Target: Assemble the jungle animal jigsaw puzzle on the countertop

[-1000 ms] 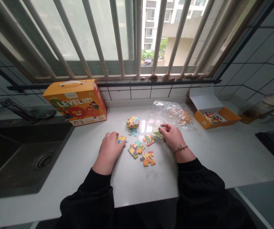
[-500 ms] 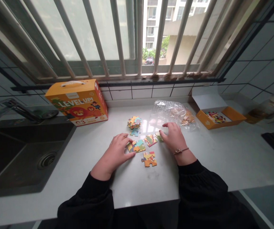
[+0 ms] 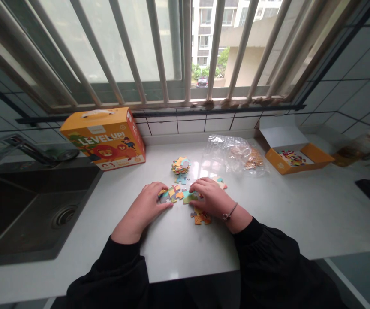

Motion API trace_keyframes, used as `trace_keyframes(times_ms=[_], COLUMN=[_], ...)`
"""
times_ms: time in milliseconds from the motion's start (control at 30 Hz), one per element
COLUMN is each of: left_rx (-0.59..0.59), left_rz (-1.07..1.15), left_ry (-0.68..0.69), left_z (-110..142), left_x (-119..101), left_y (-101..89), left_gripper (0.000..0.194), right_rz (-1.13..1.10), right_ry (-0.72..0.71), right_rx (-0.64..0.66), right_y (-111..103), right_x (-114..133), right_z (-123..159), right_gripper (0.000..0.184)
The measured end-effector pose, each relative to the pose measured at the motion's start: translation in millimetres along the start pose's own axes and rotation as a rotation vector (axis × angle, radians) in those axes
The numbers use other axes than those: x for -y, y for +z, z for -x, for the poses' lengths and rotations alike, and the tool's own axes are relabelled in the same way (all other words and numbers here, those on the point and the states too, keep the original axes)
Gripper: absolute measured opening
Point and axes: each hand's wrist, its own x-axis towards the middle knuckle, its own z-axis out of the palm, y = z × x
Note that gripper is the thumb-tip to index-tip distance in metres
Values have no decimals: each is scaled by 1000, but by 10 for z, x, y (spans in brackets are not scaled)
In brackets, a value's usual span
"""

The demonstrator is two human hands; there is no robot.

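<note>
My left hand (image 3: 144,209) curls at the left of a few joined jigsaw pieces (image 3: 174,194), its fingers and thumb gripping their left end. To the right, my right hand (image 3: 211,196) pinches a green and teal puzzle piece (image 3: 188,197), a small gap from the joined ones. Below that hand lies an orange spotted puzzle piece (image 3: 202,219), partly covered by it. Another puzzle piece (image 3: 221,182) shows behind the right hand. A pile of puzzle pieces (image 3: 181,165) sits farther back, with a light-blue piece (image 3: 181,178) at its front.
A yellow and orange game box (image 3: 107,141) stands at the back left beside the dark sink (image 3: 37,206). A clear plastic bag (image 3: 233,154) with more pieces lies at the back right, near an open orange box (image 3: 297,161). Barred window (image 3: 159,51) behind.
My right hand has moved left and now holds a green piece close to the joined ones. My left hand has shifted left with the joined pieces, which are turned.
</note>
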Motion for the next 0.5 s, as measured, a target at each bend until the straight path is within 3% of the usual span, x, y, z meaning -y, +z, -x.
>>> trace_keyframes(times_ms=[167,333,500], left_rx=[1,-11,-70], left_rz=[0,-28,-129], left_ry=[5,15,-14], left_z=[67,125,110], left_x=[174,246,227], left_y=[-130,-277,-179], left_gripper=[25,24,34], right_rz=[0,29,102], right_ry=[34,90,173], right_rx=[-4,2,16], right_y=[-8,-56,-112], right_x=[-92,-104,-50], right_z=[31,61,78], right_gripper=[32,33,38])
